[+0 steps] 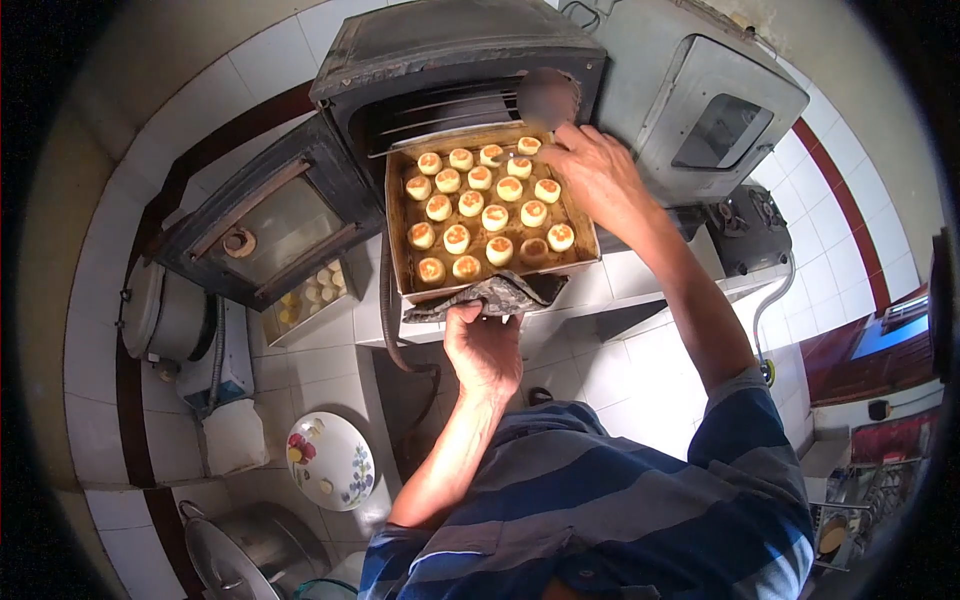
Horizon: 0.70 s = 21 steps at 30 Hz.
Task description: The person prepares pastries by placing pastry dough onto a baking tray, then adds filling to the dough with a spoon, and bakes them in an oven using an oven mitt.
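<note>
A square baking tray (398, 222) with rows of small round browned buns (495, 217) juts out of the oven (455, 62). My left hand (485, 352) is closed on a folded dark patterned cloth (500, 295), thumb on top, gripping the tray's front edge through it. Over the back right corner of the tray, my right hand (598, 178) has its fingers bent together around a thin metal utensil (510, 156), whose tip reaches the buns in the back rows. Most of the utensil is hidden by the fingers.
The oven door (275, 215) hangs open at left. Below it sits another tray (325, 300) of pale buns. A flowered plate (330, 460), a large pot (250, 550) and a lidded pot (165, 310) stand at left. A gas stove (748, 228) is at right.
</note>
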### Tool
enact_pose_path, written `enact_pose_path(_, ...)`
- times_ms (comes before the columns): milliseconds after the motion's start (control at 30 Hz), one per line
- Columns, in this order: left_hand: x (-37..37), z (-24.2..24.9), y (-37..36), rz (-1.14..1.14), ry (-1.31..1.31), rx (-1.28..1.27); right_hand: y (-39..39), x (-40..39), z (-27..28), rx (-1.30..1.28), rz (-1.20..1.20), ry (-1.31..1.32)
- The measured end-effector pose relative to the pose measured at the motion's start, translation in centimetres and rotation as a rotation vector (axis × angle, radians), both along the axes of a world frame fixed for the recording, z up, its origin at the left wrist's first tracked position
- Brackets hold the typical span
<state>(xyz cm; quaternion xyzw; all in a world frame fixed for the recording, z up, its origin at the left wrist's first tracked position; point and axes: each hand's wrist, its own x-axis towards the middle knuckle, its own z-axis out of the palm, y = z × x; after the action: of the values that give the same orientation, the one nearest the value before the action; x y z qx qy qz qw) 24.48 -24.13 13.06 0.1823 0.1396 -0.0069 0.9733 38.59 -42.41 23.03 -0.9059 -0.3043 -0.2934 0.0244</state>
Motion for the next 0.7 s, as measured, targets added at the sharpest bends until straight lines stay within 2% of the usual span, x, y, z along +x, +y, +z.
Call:
enact_pose_path(67, 0.2, -0.7, 0.2, 0.000, -0.036, -0.031, 0.0, -0.7, 0.6, 0.016, 0.031, -0.024)
enact_pose_path(133, 0.6, -1.5, 0.4, -0.037, -0.089, -0.074, -0.3, -2.9, 2.2, 0.057, -0.054, 0.039)
enact_pose_path(333, 1.5, -2.0, 0.7, -0.052, -0.114, -0.119, -2.1, -7.8, 4.1, 0.197, 0.113, 0.191)
enact_pose_path(400, 1.6, -2.1, 0.6, -0.039, -0.134, -0.131, -2.1, -8.8, 3.8, 0.162, 0.174, 0.215)
enact_pose_path(467, 1.8, -2.4, 0.6, -0.043, -0.119, -0.134, -1.4, -9.5, 3.4, 0.174, 0.167, 0.227)
enact_pose_path(533, 1.8, -2.6, 0.7, -0.045, -0.109, -0.136, -0.9, -9.7, 3.0, 0.041, 0.126, 0.184)
enact_pose_path(700, 1.7, -1.8, 0.5, -0.033, -0.096, -0.128, 0.1, -9.3, 1.8, -0.038, 0.087, 0.218)
